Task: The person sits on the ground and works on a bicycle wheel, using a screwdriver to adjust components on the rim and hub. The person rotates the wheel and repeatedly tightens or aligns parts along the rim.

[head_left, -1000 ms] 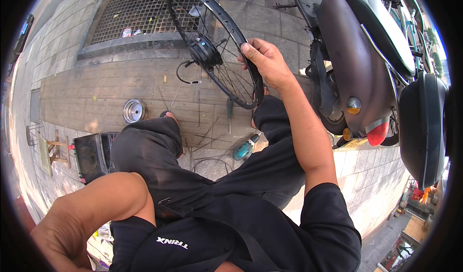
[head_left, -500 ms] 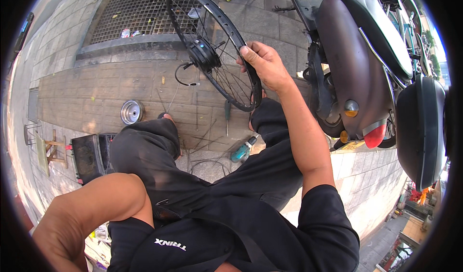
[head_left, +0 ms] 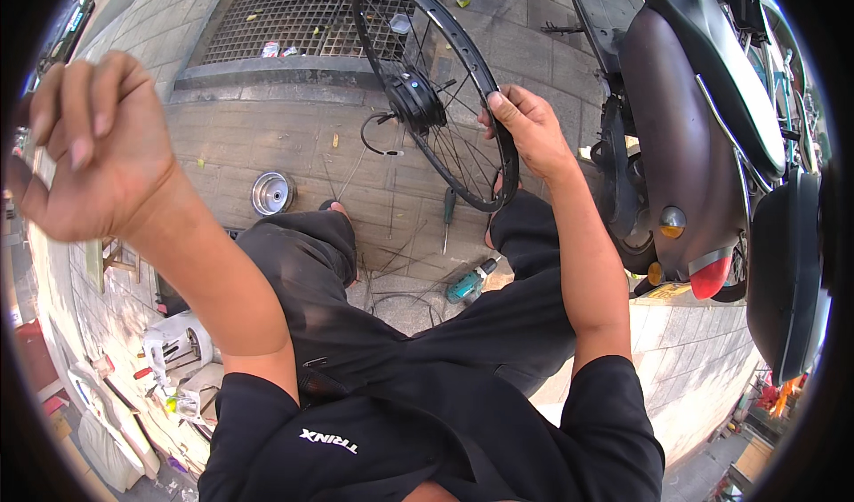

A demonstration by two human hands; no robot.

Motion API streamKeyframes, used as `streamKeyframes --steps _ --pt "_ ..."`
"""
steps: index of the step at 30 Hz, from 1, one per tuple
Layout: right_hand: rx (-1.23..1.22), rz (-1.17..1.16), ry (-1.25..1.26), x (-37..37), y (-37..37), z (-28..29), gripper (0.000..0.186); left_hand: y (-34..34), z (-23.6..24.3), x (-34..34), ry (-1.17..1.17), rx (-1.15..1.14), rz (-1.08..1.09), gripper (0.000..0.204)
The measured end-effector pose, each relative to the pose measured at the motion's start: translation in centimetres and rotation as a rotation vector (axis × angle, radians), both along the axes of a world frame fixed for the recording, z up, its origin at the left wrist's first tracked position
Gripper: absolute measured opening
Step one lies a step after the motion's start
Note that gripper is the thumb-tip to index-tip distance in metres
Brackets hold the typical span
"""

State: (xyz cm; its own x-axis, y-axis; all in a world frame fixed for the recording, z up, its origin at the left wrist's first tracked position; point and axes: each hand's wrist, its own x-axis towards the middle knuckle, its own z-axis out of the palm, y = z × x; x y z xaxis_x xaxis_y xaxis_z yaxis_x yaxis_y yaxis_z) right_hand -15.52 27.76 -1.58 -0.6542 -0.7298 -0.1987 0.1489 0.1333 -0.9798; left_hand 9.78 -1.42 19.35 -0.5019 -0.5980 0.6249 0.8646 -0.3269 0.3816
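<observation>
A black wheel rim (head_left: 480, 62), partly laced with thin spokes, stands tilted in front of me. In its middle sits a black hub motor (head_left: 416, 102), from which a short cable (head_left: 366, 133) curves out to the left. My right hand (head_left: 534, 133) grips the rim's right side, thumb on the near face. Raised at the far left, my left hand (head_left: 102, 151) has loosely bent fingers set apart, and nothing shows in it. Below the wheel, a screwdriver (head_left: 448, 213) with a dark green handle and a teal cordless drill (head_left: 470, 281) lie on the paving.
A round silver metal dish (head_left: 271, 193) lies beyond my left knee. Loose spokes (head_left: 400, 266) are scattered between my feet. A brown scooter (head_left: 680, 137) stands close on the right. A white plastic stool (head_left: 178, 346) with tools is at left. Ahead lies a ground grate (head_left: 294, 22).
My left hand has swung up from the lower left to the far left, at about the wheel's height. The right hand keeps its hold on the rim; the whole view has shifted slightly.
</observation>
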Motion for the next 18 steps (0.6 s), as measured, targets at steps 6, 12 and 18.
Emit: streamKeyframes --steps 6,12,18 --pt "0.040 0.011 0.039 -0.3 0.4 0.0 0.034 -1.6 -20.1 -12.6 -1.106 0.428 0.215 0.022" --pt "-0.017 0.033 0.007 -0.6 0.7 -0.1 0.034 -0.6 -31.1 -17.9 -1.488 -0.211 0.276 0.044" --pt "-0.002 0.036 0.017 -0.7 0.6 0.3 0.035 -2.4 -37.6 -21.3 -1.750 -0.442 0.212 0.050"
